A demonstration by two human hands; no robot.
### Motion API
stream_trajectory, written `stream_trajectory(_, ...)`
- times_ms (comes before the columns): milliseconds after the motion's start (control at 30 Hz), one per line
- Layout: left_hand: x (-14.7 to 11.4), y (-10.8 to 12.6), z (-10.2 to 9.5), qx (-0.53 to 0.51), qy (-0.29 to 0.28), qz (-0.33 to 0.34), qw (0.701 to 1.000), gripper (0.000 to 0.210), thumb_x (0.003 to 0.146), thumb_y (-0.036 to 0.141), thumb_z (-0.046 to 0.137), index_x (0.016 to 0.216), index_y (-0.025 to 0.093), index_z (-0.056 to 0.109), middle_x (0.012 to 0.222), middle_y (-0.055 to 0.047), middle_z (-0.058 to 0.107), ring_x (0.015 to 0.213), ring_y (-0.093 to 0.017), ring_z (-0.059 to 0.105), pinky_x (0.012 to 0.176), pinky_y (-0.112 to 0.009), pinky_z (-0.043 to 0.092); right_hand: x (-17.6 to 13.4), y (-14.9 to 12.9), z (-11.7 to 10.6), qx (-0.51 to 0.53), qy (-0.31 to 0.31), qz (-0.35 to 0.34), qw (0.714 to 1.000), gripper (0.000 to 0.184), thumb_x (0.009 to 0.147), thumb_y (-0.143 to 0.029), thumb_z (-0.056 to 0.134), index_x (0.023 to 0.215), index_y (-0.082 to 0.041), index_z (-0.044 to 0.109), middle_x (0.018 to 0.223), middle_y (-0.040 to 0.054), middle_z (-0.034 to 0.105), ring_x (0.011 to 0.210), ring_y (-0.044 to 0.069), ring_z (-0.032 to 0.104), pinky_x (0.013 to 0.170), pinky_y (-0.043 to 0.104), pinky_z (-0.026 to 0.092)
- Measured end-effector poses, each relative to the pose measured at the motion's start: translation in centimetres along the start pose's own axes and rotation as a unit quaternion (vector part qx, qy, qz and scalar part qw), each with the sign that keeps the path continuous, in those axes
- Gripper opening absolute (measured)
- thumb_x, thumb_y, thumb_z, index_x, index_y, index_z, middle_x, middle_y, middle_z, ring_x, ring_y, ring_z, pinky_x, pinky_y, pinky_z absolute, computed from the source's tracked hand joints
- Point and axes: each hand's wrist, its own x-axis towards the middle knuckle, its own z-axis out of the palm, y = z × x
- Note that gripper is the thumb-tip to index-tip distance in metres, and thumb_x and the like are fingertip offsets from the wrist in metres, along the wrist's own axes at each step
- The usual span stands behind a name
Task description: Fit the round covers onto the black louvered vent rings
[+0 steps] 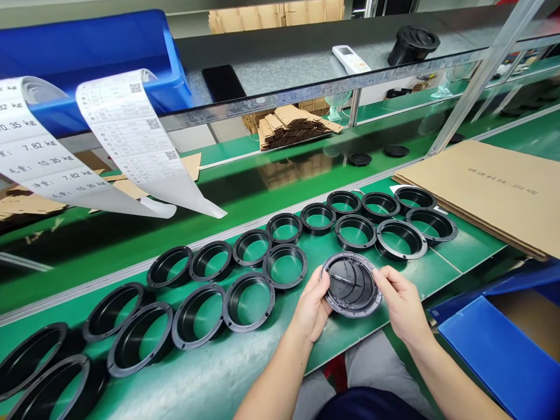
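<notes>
You have a round black lid (pixel 354 284) held directly between your two hands, over the near edge of the desk (pixel 227 376). Your left hand (pixel 311 306) takes its left rim, the thumb on the face and the other fingers curled behind; your right hand (pixel 401 303) pinches the right rim between thumb and fingertips. Neither hand is nearer: both touch it, on opposite sides. Being round, the lid has no long axis, but the thin raised bar (pixel 344 280) on its face runs roughly from your left toward your right, sloping slightly down. The face tilts up toward you; whether the underside touches the desk, you cannot tell.

The lid looks like hard plastic, with a smooth, glossy rim and a ribbed centre. Beyond it and to your left, black rings (pixel 233 294) stand in uneven rows, open in the middle, with flat, shiny flanges. The desk is smooth green; the cardboard (pixel 485 192) at right is matte brown.
</notes>
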Motion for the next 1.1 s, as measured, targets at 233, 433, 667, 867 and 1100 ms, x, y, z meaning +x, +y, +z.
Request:
stream_trajectory(233, -0.19, 0.19, 0.16, 0.005, -0.007, 0.000, 1.000, 0.042, 0.091, 0.044, 0.077, 0.124, 0.021, 0.065, 0.121, -0.008, 0.064, 0.114, -0.026, 0.058, 0.097, -0.032, 0.050, 0.07, -0.11, 0.01, -0.004, 0.004, -0.008, 1.000, 0.041, 0.101, -0.048, 0.065, 0.075, -0.020, 0.052, 0.071, -0.0013, 0.040, 0.065, 0.017, 0.035, 0.060, 0.027, 0.031)
stream_trajectory(433, -0.04, -0.03, -0.09, -0.006, -0.011, -0.003, 1.000, 0.037, 0.094, 0.045, 0.074, 0.122, 0.023, 0.066, 0.124, -0.007, 0.063, 0.116, -0.026, 0.057, 0.097, -0.032, 0.049, -0.05, 0.42, -0.17, 0.002, 0.007, -0.002, 1.000, 0.040, 0.102, -0.047, 0.065, 0.075, -0.020, 0.053, 0.072, -0.0013, 0.039, 0.066, 0.017, 0.034, 0.061, 0.028, 0.031)
stream_trajectory(667, 0.05, -0.06, -0.20, -0.009, -0.018, -0.005, 1.000, 0.034, 0.096, 0.044, 0.071, 0.122, 0.023, 0.066, 0.123, -0.007, 0.063, 0.116, -0.026, 0.057, 0.097, -0.033, 0.050, 0.03, 0.23, -0.11, 0.003, 0.009, 0.000, 1.000, 0.041, 0.101, -0.048, 0.065, 0.074, -0.020, 0.052, 0.072, -0.0011, 0.039, 0.065, 0.017, 0.033, 0.060, 0.028, 0.030)
stream_trajectory(867, 0.08, -0.03, -0.19, -0.006, -0.014, -0.008, 1.000, 0.034, 0.097, 0.044, 0.070, 0.123, 0.023, 0.065, 0.122, -0.007, 0.063, 0.115, -0.026, 0.057, 0.095, -0.033, 0.051, -0.07, 0.07, -0.10, -0.002, 0.010, 0.004, 1.000, 0.041, 0.102, -0.049, 0.064, 0.075, -0.020, 0.052, 0.072, -0.0008, 0.039, 0.065, 0.017, 0.033, 0.060, 0.029, 0.030)
stream_trajectory(1100, -0.02, 0.01, -0.10, -0.004, -0.011, -0.012, 1.000, 0.035, 0.095, 0.045, 0.072, 0.121, 0.023, 0.066, 0.122, -0.007, 0.063, 0.115, -0.026, 0.057, 0.094, -0.032, 0.051, -0.03, 0.77, -0.34, -0.001, 0.010, 0.005, 1.000, 0.041, 0.102, -0.049, 0.065, 0.075, -0.020, 0.052, 0.072, -0.0009, 0.038, 0.065, 0.017, 0.033, 0.059, 0.028, 0.030)
